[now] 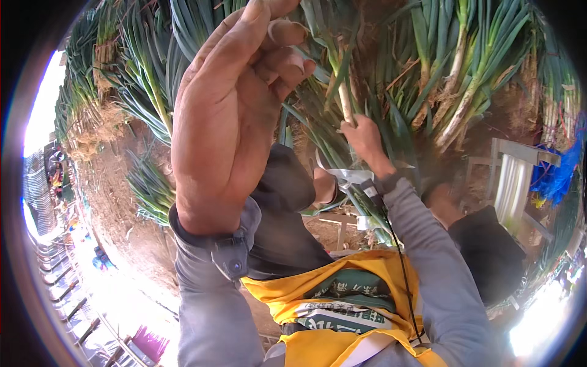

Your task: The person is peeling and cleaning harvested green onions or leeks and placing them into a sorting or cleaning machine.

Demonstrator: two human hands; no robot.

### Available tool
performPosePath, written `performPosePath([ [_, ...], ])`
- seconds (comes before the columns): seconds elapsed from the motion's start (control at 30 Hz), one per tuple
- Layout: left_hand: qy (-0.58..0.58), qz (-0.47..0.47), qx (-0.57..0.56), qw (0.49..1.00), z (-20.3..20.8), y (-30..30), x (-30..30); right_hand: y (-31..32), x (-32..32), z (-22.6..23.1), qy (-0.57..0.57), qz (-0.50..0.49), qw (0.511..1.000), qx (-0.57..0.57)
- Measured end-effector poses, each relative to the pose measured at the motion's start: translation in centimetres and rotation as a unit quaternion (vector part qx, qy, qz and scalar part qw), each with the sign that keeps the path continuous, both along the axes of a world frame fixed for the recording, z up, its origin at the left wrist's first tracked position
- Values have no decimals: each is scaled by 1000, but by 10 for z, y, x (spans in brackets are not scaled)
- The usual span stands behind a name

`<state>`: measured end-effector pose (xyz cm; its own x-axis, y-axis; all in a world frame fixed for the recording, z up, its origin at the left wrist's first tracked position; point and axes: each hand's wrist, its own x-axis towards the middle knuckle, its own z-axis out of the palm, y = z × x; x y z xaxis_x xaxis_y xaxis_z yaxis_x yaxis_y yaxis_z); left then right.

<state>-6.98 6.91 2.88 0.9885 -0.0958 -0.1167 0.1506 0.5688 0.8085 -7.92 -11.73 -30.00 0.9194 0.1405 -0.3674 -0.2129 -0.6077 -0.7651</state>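
Observation:
My left hand (223, 122) is raised close in front of me at upper centre-left. Its fingers curl in and its thumb presses toward the forefinger at the picture's top edge; anything pinched there is cut off. Lower and farther right, my right hand (369, 145) grips the pale stalk of a long green onion (343, 92), whose leaves run upward. Beyond both hands lie many more green onions (483, 73) with rooty white ends. A pale sheet or bag (348, 176) lies just below my right hand, beside my leg.
Bundled green onions (101, 79) stand at the far left, and a small bunch (147, 186) lies on the bare soil (116, 202). To the right are a metal-framed stool (516, 177) and blue plastic netting (559, 168). A dark cable (400, 263) runs along my right arm.

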Motion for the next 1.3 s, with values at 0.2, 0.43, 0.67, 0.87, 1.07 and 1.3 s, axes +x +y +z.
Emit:
performPosePath([
  [0.2,-30,73,7,997,-12,-2,7,-58,-5,99,113,-39,969,216],
  [0.43,60,196,39,978,-39,-21,41,-94,-37,263,67,-27,925,372],
  [0.67,24,0,-94,995,-48,-52,50,-131,-99,291,109,89,916,376],
  [0.87,-81,10,-68,994,-26,-77,38,-125,-77,244,-274,197,940,-48],
  [1.07,-85,-8,-69,994,-17,-97,30,-75,1,288,-234,32,934,269],
  [1.3,-142,-8,-29,989,-20,-70,32,-46,6,289,-233,22,940,248],
])
